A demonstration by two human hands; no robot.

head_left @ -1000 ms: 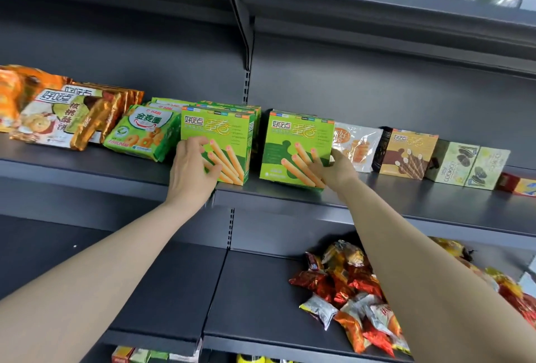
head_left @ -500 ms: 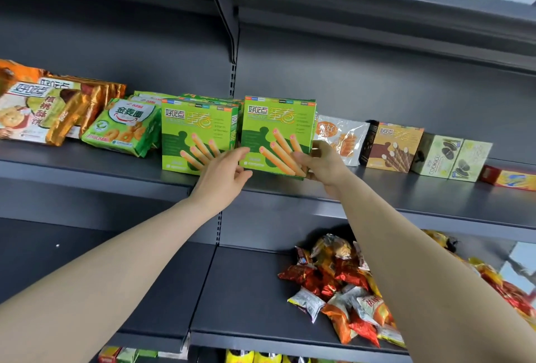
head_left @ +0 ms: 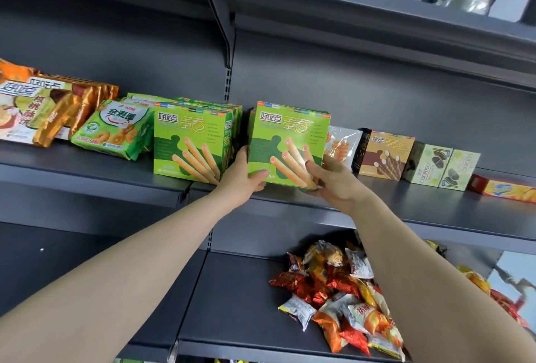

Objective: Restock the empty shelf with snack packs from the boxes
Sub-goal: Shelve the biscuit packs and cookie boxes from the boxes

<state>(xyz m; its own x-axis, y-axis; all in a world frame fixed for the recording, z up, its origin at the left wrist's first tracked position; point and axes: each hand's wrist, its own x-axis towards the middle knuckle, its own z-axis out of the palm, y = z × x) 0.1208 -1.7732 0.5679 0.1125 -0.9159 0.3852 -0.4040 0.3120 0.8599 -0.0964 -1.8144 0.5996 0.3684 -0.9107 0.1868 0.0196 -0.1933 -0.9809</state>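
- Left hand (head_left: 243,180) grips the lower left corner of a bright green cardboard box of biscuit sticks (head_left: 290,142), with my thumb curled onto the front face and my fingers hidden behind it.
- My right hand (head_left: 333,182) grips the lower right corner of the same box, thumb pressed on the front.
- That box stands upright between my hands at the front of the dark grey metal shelf (head_left: 87,177). I cannot tell whether its bottom edge rests on the shelf or is just off it.
- Just beside it on the left stands a row of matching green boxes (head_left: 191,142), facing forward, close to the held box but not touching it.
- Further left lie a green plastic bag of ring biscuits (head_left: 113,130) and a stack of gold-and-orange foil packs (head_left: 37,113), leaning back.
- To the right of my box I see a clear packet of orange snacks (head_left: 342,142), a brown carton (head_left: 385,153), two pale green cookie cartons (head_left: 443,168) and a flat red-and-yellow carton (head_left: 504,190).
- On the shelf below, under my right arm, lies a heap of small red, orange and silver packets (head_left: 342,299).
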